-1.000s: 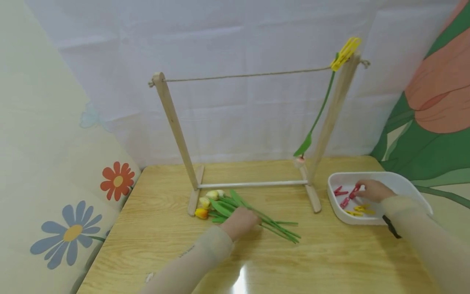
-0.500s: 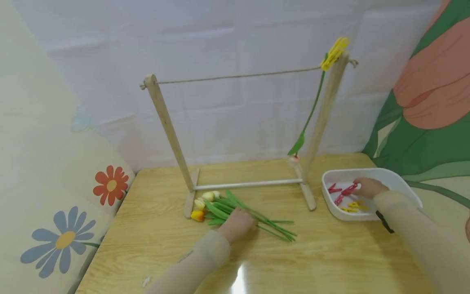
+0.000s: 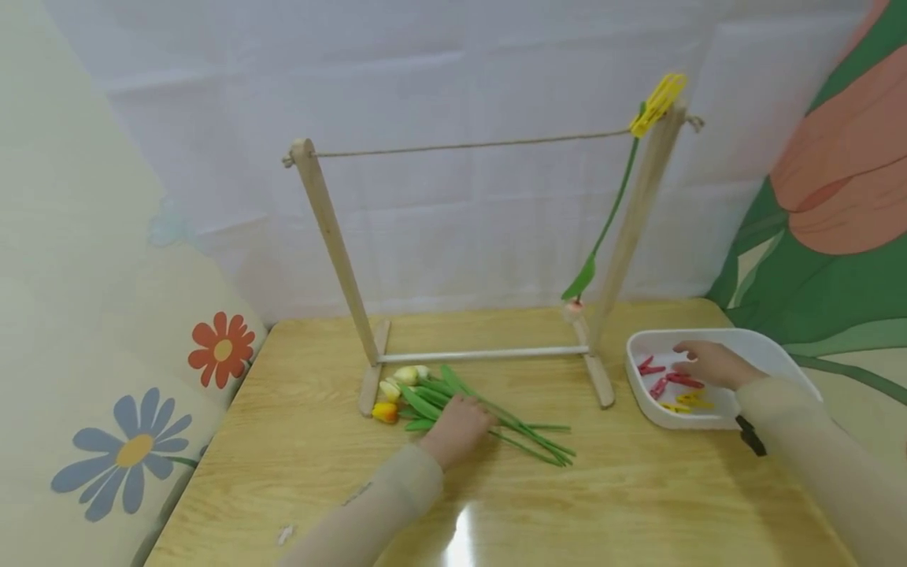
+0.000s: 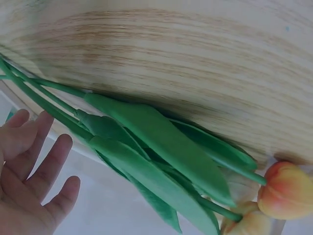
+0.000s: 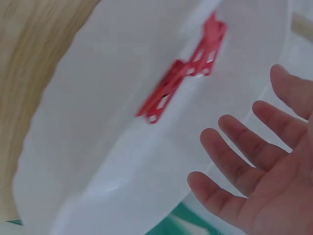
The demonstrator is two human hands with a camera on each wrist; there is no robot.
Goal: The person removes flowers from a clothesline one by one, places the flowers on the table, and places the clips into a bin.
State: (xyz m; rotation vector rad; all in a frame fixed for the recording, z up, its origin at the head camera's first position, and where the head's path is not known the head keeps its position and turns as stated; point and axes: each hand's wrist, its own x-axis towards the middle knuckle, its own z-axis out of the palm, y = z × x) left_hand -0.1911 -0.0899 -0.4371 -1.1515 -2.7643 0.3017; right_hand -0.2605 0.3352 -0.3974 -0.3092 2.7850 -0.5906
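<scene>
My left hand [image 3: 459,429] is over the green stems of a bunch of artificial tulips [image 3: 432,398] on the table. In the left wrist view, its fingers [image 4: 51,161] are spread and loosely bent beside the stems, gripping none. Yellow, white and orange blooms point left in the head view. My right hand [image 3: 716,364] hovers over a white tray [image 3: 779,358] with fingers apart and nothing held. Below it lie red clothespins [image 3: 683,380] and yellow clothespins [image 3: 694,400]. In the right wrist view, two red clothespins [image 5: 166,93] show against the white tray.
A wooden stand [image 3: 333,244] with a rope [image 3: 468,146] strung between its posts stands at the back. A yellow clothespin [image 3: 659,105] at the rope's right end holds a tulip [image 3: 609,224] head down. A white cloth [image 3: 453,71] hangs behind.
My right hand has let go of a red clothespin, which lies in the tray, and its fingers have spread. My left hand has stayed over the tulips. The head view has shifted slightly.
</scene>
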